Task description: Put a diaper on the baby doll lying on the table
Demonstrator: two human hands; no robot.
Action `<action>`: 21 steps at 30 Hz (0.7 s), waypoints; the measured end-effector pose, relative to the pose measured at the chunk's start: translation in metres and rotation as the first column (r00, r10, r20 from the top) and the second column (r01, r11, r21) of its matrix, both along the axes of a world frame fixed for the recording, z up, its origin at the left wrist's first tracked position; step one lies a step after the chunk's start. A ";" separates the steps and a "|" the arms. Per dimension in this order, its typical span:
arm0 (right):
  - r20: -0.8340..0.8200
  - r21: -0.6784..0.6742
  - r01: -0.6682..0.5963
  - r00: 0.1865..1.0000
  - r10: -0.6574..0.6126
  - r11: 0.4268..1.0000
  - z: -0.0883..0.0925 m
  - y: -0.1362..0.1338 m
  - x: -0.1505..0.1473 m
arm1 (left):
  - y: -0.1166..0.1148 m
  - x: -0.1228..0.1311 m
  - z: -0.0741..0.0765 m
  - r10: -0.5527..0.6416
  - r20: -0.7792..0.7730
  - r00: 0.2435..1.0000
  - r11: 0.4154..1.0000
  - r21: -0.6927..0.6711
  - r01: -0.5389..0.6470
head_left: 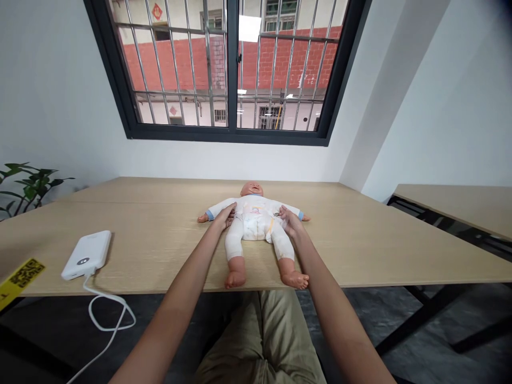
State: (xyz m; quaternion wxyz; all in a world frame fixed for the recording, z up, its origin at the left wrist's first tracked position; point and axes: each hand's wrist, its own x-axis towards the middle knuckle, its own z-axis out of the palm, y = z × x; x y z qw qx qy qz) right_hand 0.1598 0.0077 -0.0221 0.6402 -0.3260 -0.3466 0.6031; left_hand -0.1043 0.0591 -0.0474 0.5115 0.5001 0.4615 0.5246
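Note:
A baby doll (256, 205) lies on its back on the table, head toward the window and bare feet toward me. It wears a white top with blue cuffs and white leggings. Around its hips is a white diaper (254, 229) with a yellow-orange strip on one side. My left hand (226, 215) is closed at the diaper's left edge, by the waist, with its fingertips partly hidden. On the other side, my right hand (291, 220) pinches the diaper's edge near the strip, thumb and fingers together.
A white power bank (88, 255) lies at the left of the wooden table (160, 234), its white cable (114, 326) hanging over the front edge. A yellow label (20, 280) is at the left. A plant (32, 186) stands behind; a second table (460, 205) is at right.

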 end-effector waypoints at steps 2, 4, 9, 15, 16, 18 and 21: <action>0.067 0.027 0.062 0.996 -0.063 0.998 0.000 0.001 0.001 | -0.001 0.000 0.001 0.032 0.014 0.999 0.994 -0.109 -0.030; 0.202 0.099 0.124 0.969 -0.142 0.987 0.000 0.002 0.001 | -0.002 0.000 0.001 0.058 0.031 0.998 0.985 -0.164 -0.052; 0.301 0.187 0.172 0.927 -0.224 0.967 0.001 0.000 0.003 | -0.003 0.001 0.002 0.078 0.095 0.992 0.978 -0.202 -0.058; 0.297 0.221 0.245 0.905 -0.304 0.944 0.005 0.001 0.006 | -0.001 0.001 0.001 0.060 0.130 0.990 0.975 -0.219 -0.030; 0.291 0.221 0.259 0.902 -0.317 0.940 0.005 0.002 0.006 | -0.001 0.001 0.001 0.057 0.130 0.990 0.975 -0.219 -0.028; 0.280 0.220 0.281 0.899 -0.336 0.934 0.005 0.003 0.008 | -0.001 0.001 0.001 0.055 0.130 0.990 0.976 -0.215 -0.026; 0.266 0.224 0.295 0.898 -0.349 0.929 0.004 0.005 0.010 | -0.002 0.001 0.002 0.054 0.135 0.989 0.977 -0.210 -0.025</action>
